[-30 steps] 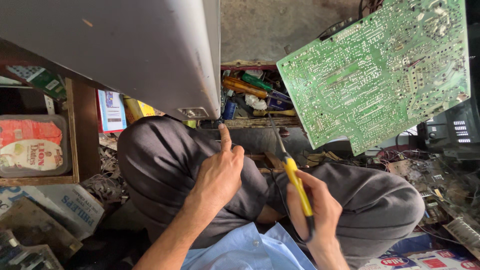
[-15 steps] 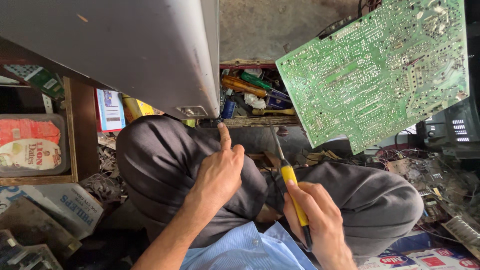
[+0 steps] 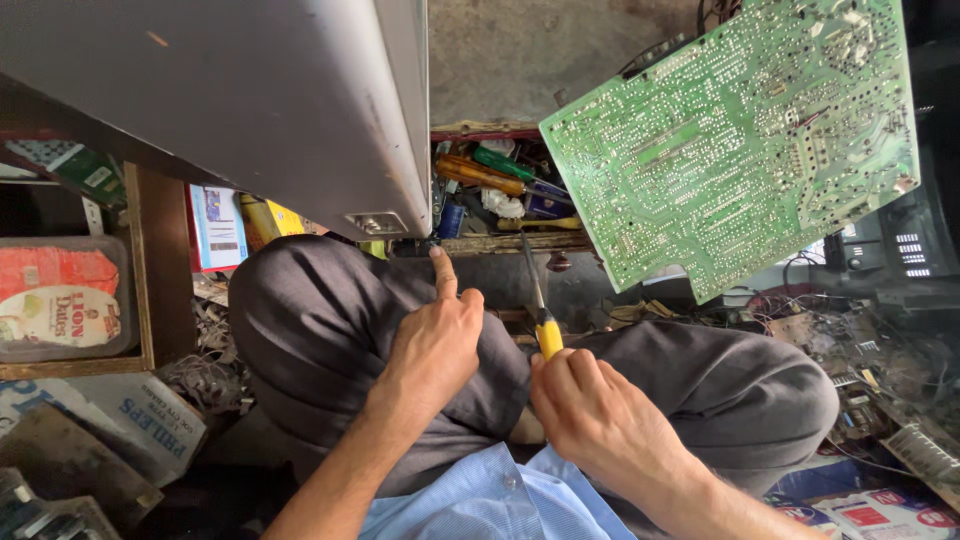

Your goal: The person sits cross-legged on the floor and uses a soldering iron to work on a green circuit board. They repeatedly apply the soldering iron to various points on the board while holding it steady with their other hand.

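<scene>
My right hand (image 3: 600,420) grips a yellow-handled screwdriver (image 3: 540,310); its metal shaft points up towards the lower edge of a large grey metal panel (image 3: 260,100). My left hand (image 3: 435,345) rests on my grey-trousered knee, its index finger stretched up to the panel's bottom corner near a small bracket (image 3: 372,222). A big green circuit board (image 3: 740,140) stands tilted at the upper right, solder side facing me.
A wooden tray of tools (image 3: 500,185), with orange- and green-handled screwdrivers, lies behind the panel. A clear plastic box (image 3: 60,300) sits on a wooden shelf at left. Loose wires, scrap boards and a black device (image 3: 890,250) crowd the right side.
My right hand has shifted left and upward, bringing the screwdriver tip closer to the panel's corner. The left hand keeps its index finger pointing at that corner.
</scene>
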